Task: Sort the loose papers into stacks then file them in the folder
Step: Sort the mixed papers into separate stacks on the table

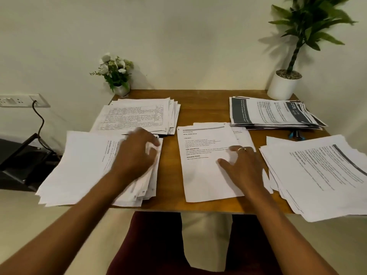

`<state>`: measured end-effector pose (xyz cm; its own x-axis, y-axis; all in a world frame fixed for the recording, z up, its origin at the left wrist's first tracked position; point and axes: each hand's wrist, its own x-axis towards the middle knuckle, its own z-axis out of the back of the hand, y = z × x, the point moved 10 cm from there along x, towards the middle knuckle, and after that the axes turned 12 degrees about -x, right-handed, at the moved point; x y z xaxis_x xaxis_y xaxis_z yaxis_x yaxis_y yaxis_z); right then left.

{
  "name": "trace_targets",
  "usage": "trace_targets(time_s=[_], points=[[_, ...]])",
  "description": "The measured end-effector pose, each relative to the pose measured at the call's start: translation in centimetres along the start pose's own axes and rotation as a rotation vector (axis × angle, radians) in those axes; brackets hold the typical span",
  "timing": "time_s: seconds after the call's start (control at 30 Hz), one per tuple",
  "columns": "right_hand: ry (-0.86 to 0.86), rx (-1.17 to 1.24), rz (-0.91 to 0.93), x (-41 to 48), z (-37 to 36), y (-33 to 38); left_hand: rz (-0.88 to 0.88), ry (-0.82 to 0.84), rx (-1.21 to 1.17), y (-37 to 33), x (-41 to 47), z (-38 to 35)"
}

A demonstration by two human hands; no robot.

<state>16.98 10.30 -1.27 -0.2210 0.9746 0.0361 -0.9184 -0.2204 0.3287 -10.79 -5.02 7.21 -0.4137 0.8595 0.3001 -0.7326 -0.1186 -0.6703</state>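
Wooden table point(206, 108) carries 5 paper groups. Far-left stack point(137, 115): tabular forms, fanned, print too small to read. Near-left stack point(83, 169): overhangs table's L and front edges. Far-right stack point(274, 114): dark-banner pages, large numerals approx. "2726". A blue-black item point(296, 134), type unclear, protrudes from under this stack's near edge. Near-right stack point(317, 175): overhangs R and front edges. Centre sheet point(204, 175) lies between the 2 near stacks, atop further sheets. Legible headings: "INITIAL SCENE SETUP", "TASK GOAL", "TASK DESCRIPTION", "REQUIRED PROPS". Left hand point(137, 149) sits on near-left stack at its R edge, fingers bent onto top sheets; motion blur, so cannot tell if they pinch. Right hand point(242, 165) lies flat on centre sheet's R half, fingers straight and apart, ring point(241, 149) on 1 finger. Rear, against wall: flower pot point(121, 89) at L corner, potted plant point(284, 86) at R corner. Wall socket point(19, 100) w/ cable point(40, 120) is L of table.
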Motion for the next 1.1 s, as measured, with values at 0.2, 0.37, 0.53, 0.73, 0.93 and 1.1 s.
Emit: trace_targets(time_s=[0.2,0.37,0.53,0.73,0.93,1.1], points=[[0.121,-0.121,-0.114,1.0,0.0,-1.8,0.315,0.308,-0.015,0.0,-3.6,-12.8],[0.18,0.12,-0.138,2.2,0.3,-2.0,0.317,0.191,-0.069,0.2,-3.6,-14.2],[0.248,0.526,-0.155,2.1,-0.5,-2.7,0.332,0.161,-0.132,0.4,-3.4,-13.9],[0.3,0.923,-0.171,1.7,-0.5,-2.4,0.376,0.061,-0.262,0.7,-3.2,-12.7],[0.392,1.239,-0.081,1.1,-0.1,-1.8,0.406,-0.052,-0.392,-0.4,-3.3,-11.0],[0.363,1.372,-0.097,0.7,0.3,-2.8,0.372,-0.064,-0.414,-1.9,-2.7,-10.1]])
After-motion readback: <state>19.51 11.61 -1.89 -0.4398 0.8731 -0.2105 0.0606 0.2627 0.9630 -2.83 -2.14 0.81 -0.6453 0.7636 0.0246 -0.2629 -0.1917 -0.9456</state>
